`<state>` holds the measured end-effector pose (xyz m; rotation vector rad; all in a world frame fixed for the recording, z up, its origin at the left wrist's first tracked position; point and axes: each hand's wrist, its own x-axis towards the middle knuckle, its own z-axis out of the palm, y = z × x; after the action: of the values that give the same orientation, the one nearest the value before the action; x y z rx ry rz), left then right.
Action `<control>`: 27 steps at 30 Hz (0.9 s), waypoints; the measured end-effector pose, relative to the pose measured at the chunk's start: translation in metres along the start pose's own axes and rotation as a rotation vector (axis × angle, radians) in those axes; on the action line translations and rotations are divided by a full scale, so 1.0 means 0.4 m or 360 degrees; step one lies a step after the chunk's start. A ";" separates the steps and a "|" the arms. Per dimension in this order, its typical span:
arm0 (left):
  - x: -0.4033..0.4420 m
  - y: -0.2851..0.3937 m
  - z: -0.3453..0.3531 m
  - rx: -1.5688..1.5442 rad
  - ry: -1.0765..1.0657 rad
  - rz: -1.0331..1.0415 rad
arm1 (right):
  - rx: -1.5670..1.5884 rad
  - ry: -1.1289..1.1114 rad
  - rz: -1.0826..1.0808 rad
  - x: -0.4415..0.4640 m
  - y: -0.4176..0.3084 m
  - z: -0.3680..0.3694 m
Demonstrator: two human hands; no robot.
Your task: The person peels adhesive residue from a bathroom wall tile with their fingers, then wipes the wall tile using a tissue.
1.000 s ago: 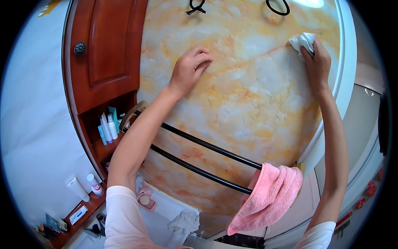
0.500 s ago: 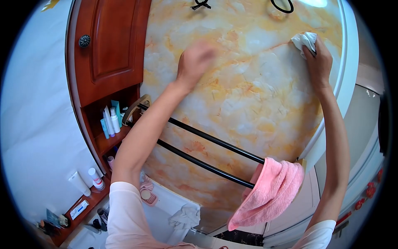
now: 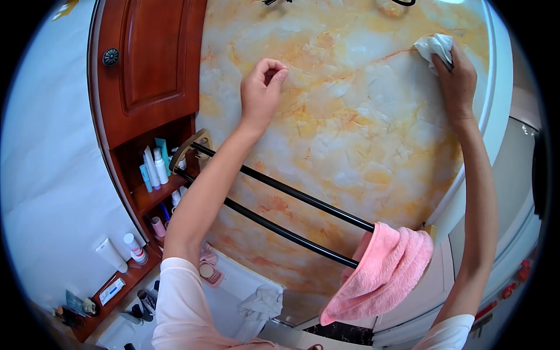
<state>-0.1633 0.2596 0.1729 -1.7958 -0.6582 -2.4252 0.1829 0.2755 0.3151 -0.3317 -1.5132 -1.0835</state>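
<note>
My left hand [image 3: 263,93] is raised in front of the marbled wall [image 3: 338,134], its fingers curled in and the thumb pressed against them. Nothing shows inside that loose fist. Higher up on the right, my right hand [image 3: 458,79] grips a crumpled white tissue [image 3: 433,49] at the wall's surface, near the white door frame [image 3: 496,76]. A small dark edge shows between its fingers, too little to name. Below both hands runs a double black towel rail [image 3: 303,201], with a pink towel [image 3: 385,271] draped over its right end.
At the left stands a red-brown wooden cabinet [image 3: 154,58] with tubes and bottles [image 3: 158,166] on its open shelves. A white tube [image 3: 111,255] and more toiletries line a lower ledge. Beneath the rail, a grey-white cloth [image 3: 261,303] hangs over a white basin edge.
My left hand has shifted slightly left and is no longer blurred. The right hand keeps the tissue at nearly the same spot. The view has tilted down a little.
</note>
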 end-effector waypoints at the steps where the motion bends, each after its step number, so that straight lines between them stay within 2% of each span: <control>1: -0.004 0.007 -0.002 -0.0031 -0.0019 0.0012 | -0.0004 0.0005 -0.0011 0.001 -0.001 0.000; 3: -0.007 0.027 -0.001 -0.0096 -0.0059 0.0035 | -0.0017 0.0013 -0.0033 0.001 -0.002 0.000; 6: -0.018 0.071 0.031 0.0391 -0.0325 0.0580 | 0.0071 -0.0004 -0.0013 -0.002 0.000 -0.002; 9: -0.031 0.089 0.067 0.0569 -0.0481 0.0696 | 0.0139 -0.0029 0.0008 -0.001 0.005 0.000; 12: -0.022 0.086 0.079 0.0763 -0.0488 0.0908 | 0.0043 -0.0037 -0.0007 -0.002 0.012 0.003; 21: 0.017 0.067 0.076 0.0948 -0.0608 0.1222 | 0.0023 -0.0114 0.0129 -0.005 0.018 0.002; 24: 0.020 0.067 0.072 0.0969 -0.0629 0.1312 | -0.0006 -0.0044 -0.0018 -0.008 0.028 0.005; 27: 0.020 0.058 0.077 0.0906 -0.0577 0.1322 | 0.0053 0.0091 0.0100 0.003 -0.064 -0.009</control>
<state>-0.1314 0.2513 0.1944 -1.7585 -0.4211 -1.2500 0.1660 0.2588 0.3047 -0.3208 -1.4590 -1.0093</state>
